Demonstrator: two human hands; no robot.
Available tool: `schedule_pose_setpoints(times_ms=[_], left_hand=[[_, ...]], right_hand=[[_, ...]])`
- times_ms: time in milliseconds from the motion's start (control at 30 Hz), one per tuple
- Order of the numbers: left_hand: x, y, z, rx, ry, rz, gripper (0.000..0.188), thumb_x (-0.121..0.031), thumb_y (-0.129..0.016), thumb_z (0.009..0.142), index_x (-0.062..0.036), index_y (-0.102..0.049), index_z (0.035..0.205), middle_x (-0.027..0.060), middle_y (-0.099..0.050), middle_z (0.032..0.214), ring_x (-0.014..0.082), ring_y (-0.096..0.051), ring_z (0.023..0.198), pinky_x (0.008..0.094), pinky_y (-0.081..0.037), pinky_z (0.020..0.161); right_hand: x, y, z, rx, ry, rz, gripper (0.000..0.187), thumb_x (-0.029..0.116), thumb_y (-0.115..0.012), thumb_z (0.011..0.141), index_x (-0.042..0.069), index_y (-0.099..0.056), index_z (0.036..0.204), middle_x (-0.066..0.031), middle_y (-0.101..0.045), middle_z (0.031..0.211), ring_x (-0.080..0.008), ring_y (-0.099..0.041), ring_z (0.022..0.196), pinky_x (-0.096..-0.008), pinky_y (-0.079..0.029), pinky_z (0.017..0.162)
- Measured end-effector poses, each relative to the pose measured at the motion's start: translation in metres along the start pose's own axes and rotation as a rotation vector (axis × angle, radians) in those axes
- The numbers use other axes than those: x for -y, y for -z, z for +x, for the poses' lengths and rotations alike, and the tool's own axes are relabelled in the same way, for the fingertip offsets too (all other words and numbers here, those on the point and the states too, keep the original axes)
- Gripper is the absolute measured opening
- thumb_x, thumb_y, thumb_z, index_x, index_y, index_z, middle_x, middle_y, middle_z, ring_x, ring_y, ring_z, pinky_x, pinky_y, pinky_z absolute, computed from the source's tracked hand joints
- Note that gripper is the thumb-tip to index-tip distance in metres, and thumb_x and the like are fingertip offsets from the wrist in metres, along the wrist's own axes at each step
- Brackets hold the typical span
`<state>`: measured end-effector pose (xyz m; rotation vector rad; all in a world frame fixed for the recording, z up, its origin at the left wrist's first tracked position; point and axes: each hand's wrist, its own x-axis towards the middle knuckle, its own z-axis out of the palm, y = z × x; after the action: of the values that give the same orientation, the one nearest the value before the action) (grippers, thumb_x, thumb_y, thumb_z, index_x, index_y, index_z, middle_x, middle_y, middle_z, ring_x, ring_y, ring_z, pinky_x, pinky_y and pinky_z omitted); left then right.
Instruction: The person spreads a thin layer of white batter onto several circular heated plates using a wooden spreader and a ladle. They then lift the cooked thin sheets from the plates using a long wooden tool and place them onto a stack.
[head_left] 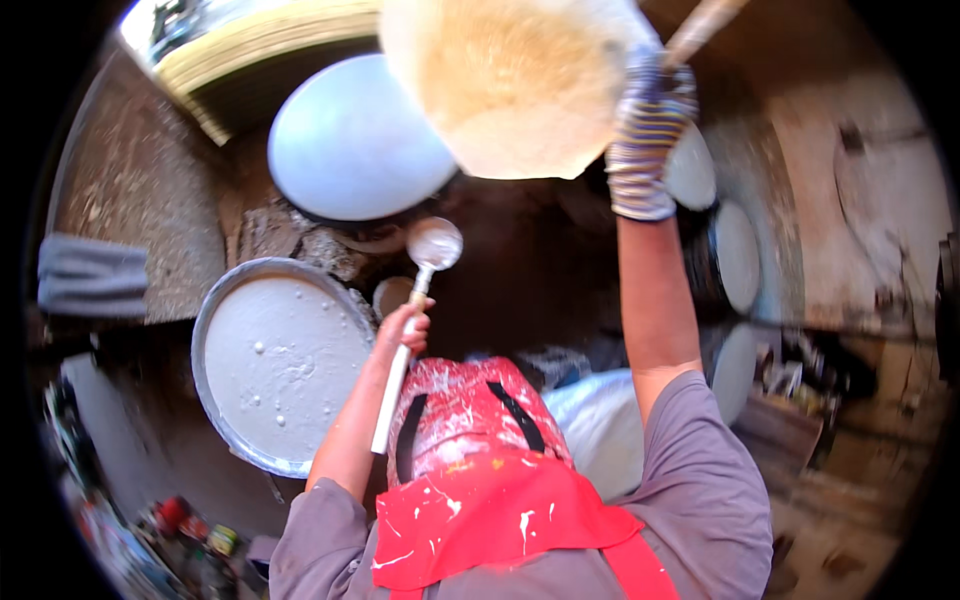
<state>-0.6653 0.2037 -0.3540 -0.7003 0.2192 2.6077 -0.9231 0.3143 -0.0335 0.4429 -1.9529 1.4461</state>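
Note:
My left hand, bare, is wrapped round the long white handle of a ladle; the round bowl is coated in whitish liquid and points away from me. My right hand, in a striped knit glove, is raised and closed round a wooden handle. Against its left side is a large round pale piece with a tan middle, smeared by motion; I cannot tell whether the handle joins it. To the left of my left forearm stands a wide tub of thick white liquid with small bubbles on top.
Beyond the tub sits a large smooth pale-blue round surface. Several round white pieces line the right side. A grey cloth hangs over a ledge at left. Small items, one of them red, lie at lower left.

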Motion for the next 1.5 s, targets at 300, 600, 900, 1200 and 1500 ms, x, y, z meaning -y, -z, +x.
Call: schedule_pose_setpoints(times_ms=[300, 600, 900, 1200, 1500], left_hand=[[-0.007, 0.010, 0.002, 0.169, 0.085, -0.090, 0.037, -0.020, -0.034, 0.093, 0.0032, -0.033, 0.122, 0.0019, -0.038, 0.065, 0.0056, -0.036, 0.038, 0.0187, -0.032, 0.035], [0.006, -0.022, 0.037, 0.216, 0.157, -0.010, 0.039, -0.019, -0.030, 0.094, 0.0078, -0.030, 0.123, 0.0019, -0.036, 0.068, 0.0065, -0.036, 0.041, 0.0199, -0.033, 0.038], [-0.005, -0.047, -0.001, 0.308, 0.025, -0.009, 0.041, -0.020, -0.030, 0.094, 0.0076, -0.027, 0.124, 0.0021, -0.037, 0.068, 0.0071, -0.038, 0.040, 0.0216, -0.037, 0.040], [0.003, -0.030, -0.122, 0.225, -0.335, -0.084, 0.040, -0.023, -0.026, 0.095, 0.0057, -0.030, 0.122, 0.0031, -0.037, 0.066, 0.0083, -0.036, 0.037, 0.0214, -0.035, 0.038], [0.027, 0.173, -0.153, -0.970, -0.304, 0.381, 0.023, -0.020, -0.049, 0.082, -0.0052, -0.048, 0.100, 0.0009, -0.043, 0.058, 0.0055, -0.034, 0.036, 0.0213, -0.029, 0.033]], right_hand=[[0.052, 0.343, -0.128, -0.590, -0.412, -0.002, 0.048, 0.034, -0.055, 0.081, -0.001, -0.048, 0.113, -0.0076, -0.050, 0.114, -0.0184, -0.048, 0.103, -0.0345, -0.038, 0.090], [-0.071, 0.512, -0.535, -1.089, -1.040, -0.823, 0.023, 0.020, -0.062, 0.077, -0.001, -0.053, 0.076, -0.0039, -0.054, 0.066, -0.0146, -0.046, 0.058, -0.0295, -0.041, 0.056], [-0.131, 0.493, -0.607, -1.107, -1.156, -0.871, 0.035, 0.027, -0.060, 0.076, -0.005, -0.057, 0.087, -0.0145, -0.061, 0.079, -0.0222, -0.054, 0.068, -0.0358, -0.044, 0.063], [-0.102, 0.504, -0.491, -0.818, -1.009, -0.962, 0.039, 0.033, -0.052, 0.085, -0.006, -0.053, 0.082, -0.0155, -0.058, 0.069, -0.0239, -0.054, 0.059, -0.0352, -0.045, 0.057], [-0.071, 0.271, -0.337, 0.189, -1.188, -0.015, 0.027, 0.028, -0.051, 0.087, 0.002, -0.056, 0.088, -0.0001, -0.048, 0.052, -0.0076, -0.043, 0.038, -0.0215, -0.037, 0.035]])
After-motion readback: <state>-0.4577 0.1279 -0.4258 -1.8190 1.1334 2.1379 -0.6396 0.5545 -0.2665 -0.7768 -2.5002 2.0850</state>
